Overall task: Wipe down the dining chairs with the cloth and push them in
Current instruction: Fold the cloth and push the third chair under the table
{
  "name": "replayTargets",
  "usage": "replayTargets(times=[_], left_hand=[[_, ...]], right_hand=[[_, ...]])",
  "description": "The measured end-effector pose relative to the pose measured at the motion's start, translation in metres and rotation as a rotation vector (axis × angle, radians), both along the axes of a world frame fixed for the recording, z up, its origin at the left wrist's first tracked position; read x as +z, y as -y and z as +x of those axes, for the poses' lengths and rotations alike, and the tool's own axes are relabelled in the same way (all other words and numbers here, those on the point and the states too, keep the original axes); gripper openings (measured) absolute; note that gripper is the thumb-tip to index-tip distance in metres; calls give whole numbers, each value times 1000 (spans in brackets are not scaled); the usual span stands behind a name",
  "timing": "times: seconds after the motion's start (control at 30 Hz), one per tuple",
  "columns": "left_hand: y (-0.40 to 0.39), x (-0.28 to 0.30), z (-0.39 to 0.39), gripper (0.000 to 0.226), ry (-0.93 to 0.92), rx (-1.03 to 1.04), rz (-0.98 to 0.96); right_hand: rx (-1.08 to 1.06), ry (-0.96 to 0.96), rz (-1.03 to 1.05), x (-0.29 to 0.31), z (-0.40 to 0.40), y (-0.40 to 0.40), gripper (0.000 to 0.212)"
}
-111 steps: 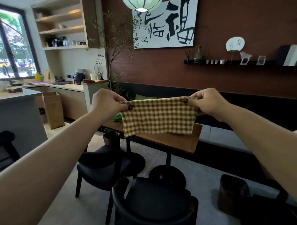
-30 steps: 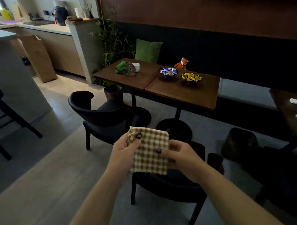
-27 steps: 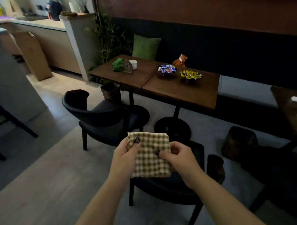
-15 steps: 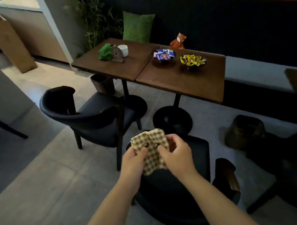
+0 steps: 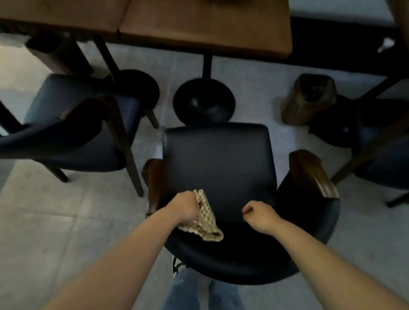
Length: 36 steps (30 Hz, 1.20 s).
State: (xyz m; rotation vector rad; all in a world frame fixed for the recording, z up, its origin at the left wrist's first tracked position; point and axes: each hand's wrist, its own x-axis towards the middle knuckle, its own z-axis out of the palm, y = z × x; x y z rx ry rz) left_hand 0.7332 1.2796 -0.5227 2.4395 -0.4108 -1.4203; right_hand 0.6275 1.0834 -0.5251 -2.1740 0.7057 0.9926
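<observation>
A black padded dining chair [image 5: 222, 160] with brown wooden arm ends stands right below me, pulled back from the wooden table [image 5: 204, 21]. My left hand [image 5: 184, 209] grips the bunched yellow checked cloth [image 5: 206, 221] over the rear left of the seat. The cloth hangs down onto the curved backrest. My right hand [image 5: 260, 216] hovers over the rear right of the seat with fingers curled and nothing in it. A second black chair [image 5: 78, 126] stands at the left, turned at an angle.
Round black table bases [image 5: 203, 101] stand on the grey tiled floor ahead of the chair. A brown bin [image 5: 309, 98] sits at the right, with a third dark chair [image 5: 391, 153] beyond it. Another brown bin [image 5: 58, 52] is under the left table.
My view has tipped down onto the near chair. My right hand has let go of the cloth and moved right. My left hand has lowered the bunched cloth to the seat's rear.
</observation>
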Motion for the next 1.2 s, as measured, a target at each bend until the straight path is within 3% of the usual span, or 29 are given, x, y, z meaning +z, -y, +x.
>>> replayTargets(times=[0.13,0.2,0.43,0.67,0.8,0.93,1.03,1.13,1.2], left_hand=[[20,-33,-7,28,50,-390,147],[27,-47,-10,34,50,-481,214],[38,-102,3,52,-162,-496,241],[42,-141,10,56,-362,-545,310],[40,-141,8,78,-270,-616,239],[39,-143,15,58,-190,-636,265],[42,-146,35,52,-233,-659,283],[48,-137,67,63,-281,-704,292],[51,-133,92,72,-324,-729,308]], right_hand=[[314,-86,-142,-33,-9,7,27],[469,-122,-193,-42,-5,10,33],[696,-355,-150,-68,18,35,57],[768,-582,-47,-85,37,54,90],[772,-578,-9,-89,40,58,91],[757,-565,12,-86,46,62,90],[676,-599,27,-80,67,66,95],[562,-635,86,-74,96,70,99],[537,-653,108,-66,117,71,90]])
